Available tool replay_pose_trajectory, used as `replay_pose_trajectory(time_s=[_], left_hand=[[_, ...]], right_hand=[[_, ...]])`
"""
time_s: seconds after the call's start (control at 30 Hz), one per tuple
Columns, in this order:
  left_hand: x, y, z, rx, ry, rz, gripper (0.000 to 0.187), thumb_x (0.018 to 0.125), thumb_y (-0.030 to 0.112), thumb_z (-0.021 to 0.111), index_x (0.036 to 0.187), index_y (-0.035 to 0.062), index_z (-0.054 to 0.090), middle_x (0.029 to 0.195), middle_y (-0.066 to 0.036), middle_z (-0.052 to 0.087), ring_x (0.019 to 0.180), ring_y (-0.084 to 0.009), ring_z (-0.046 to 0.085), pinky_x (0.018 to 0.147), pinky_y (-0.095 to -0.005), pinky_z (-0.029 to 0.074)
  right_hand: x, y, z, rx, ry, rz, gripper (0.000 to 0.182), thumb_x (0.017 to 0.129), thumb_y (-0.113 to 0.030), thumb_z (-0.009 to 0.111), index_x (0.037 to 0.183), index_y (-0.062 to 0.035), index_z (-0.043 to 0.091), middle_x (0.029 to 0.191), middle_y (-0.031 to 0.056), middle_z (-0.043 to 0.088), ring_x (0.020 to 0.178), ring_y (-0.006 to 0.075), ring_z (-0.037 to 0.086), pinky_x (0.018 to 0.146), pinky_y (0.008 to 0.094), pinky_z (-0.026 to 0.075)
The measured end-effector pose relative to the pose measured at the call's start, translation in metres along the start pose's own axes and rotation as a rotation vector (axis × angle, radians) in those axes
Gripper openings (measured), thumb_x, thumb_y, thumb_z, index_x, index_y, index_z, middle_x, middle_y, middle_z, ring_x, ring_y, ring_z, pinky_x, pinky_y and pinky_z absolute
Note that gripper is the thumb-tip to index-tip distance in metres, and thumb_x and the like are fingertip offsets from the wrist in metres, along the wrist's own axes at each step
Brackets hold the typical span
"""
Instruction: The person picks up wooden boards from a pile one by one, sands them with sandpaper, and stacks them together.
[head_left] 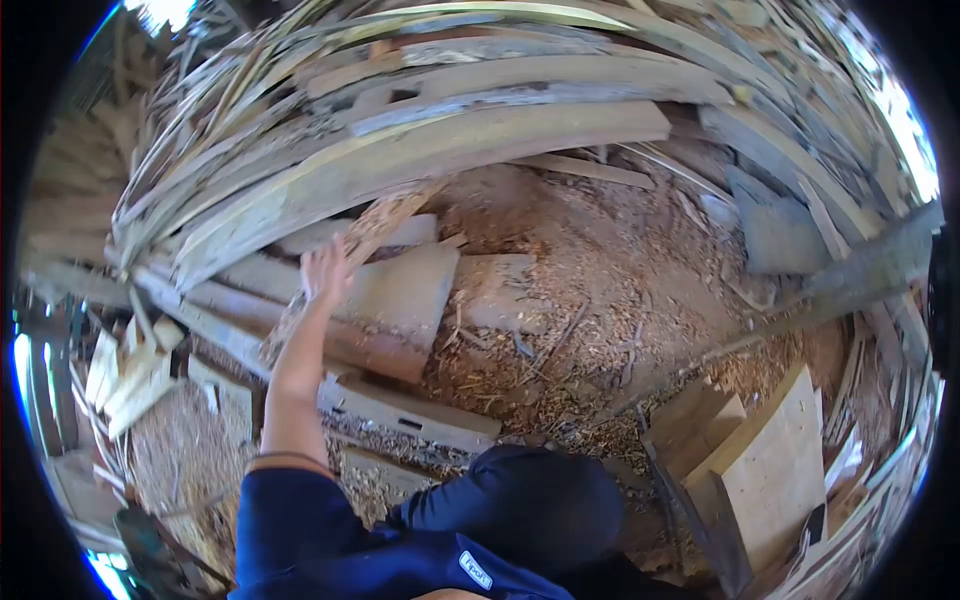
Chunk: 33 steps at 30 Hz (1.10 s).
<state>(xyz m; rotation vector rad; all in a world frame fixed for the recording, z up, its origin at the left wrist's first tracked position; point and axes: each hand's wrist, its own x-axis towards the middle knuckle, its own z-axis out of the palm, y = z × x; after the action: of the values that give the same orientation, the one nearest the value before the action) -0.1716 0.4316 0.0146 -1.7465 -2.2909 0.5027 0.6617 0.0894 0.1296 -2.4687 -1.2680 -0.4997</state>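
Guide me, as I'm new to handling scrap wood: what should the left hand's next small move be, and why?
Probably settle the left hand more firmly on the rough wood strip before shifting it: the hand is at the strip, but how fully it grips is unclear, and the upper end appears close to the long plank, where it might catch.

My left arm (pixel 297 390) is right out there, reaching forward from the shoulder, bare below the short dark sleeve (pixel 295 515) and running in one long line to the wrist (pixel 325 298). At the far end sits my left grip (pixel 325 268), back of the hand towards me, fingers (pixel 340 248) aimed forward and away; how tightly they curl is too small to tell! Down below, one knee (pixel 550 500) is bent in front of my chest.
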Motion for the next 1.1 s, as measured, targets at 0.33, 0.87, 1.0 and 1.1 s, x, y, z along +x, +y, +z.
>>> replay_pose_trajectory(time_s=[0.33, 0.87, 1.0, 1.1], left_hand=[[0.015, -0.011, 0.009, 0.306, 0.061, -0.039, 0.109, 0.063, 0.047, 0.075, 0.146, 0.0125, 0.013, 0.147, -0.008, 0.030, 0.134, -0.0249, 0.029, 0.107, -0.0590, 0.016], [-0.179, 0.389, -0.316, -1.828, -1.322, 0.956, 0.047, 0.094, 0.023, 0.050, 0.135, 0.0048, 0.037, 0.120, -0.009, 0.049, 0.108, -0.0177, 0.051, 0.092, -0.0339, 0.044], [-0.211, 0.413, -0.335, -1.783, -1.369, 0.878, 0.048, 0.091, 0.026, 0.054, 0.128, -0.0001, 0.038, 0.119, -0.013, 0.051, 0.105, -0.0209, 0.057, 0.089, -0.0352, 0.049], [-0.207, 0.413, -0.337, -1.753, -1.262, 0.850, 0.049, 0.088, 0.018, 0.057, 0.128, -0.0024, 0.035, 0.119, -0.014, 0.052, 0.105, -0.0216, 0.057, 0.087, -0.0347, 0.051]], right_hand=[[0.020, -0.064, -0.028, 0.103, -0.121, 0.035, 0.034, 0.091, -0.006, 0.043, 0.124, -0.0015, 0.050, 0.126, 0.0148, 0.051, 0.121, 0.0283, 0.044, 0.104, 0.0374, 0.030], [0.049, -0.171, -0.011, 0.230, -0.013, -0.532, 0.033, 0.077, -0.011, 0.057, 0.106, 0.0021, 0.051, 0.109, 0.0164, 0.056, 0.106, 0.0274, 0.055, 0.092, 0.0377, 0.044], [0.024, -0.160, -0.011, 0.236, -0.031, -0.569, 0.043, 0.078, -0.009, 0.055, 0.118, 0.0044, 0.048, 0.120, 0.0193, 0.052, 0.116, 0.0301, 0.049, 0.102, 0.0368, 0.037], [0.016, -0.033, -0.016, -0.296, -0.116, -0.220, 0.034, 0.086, -0.004, 0.045, 0.119, 0.0044, 0.047, 0.121, 0.0190, 0.052, 0.116, 0.0244, 0.050, 0.100, 0.0349, 0.040]])
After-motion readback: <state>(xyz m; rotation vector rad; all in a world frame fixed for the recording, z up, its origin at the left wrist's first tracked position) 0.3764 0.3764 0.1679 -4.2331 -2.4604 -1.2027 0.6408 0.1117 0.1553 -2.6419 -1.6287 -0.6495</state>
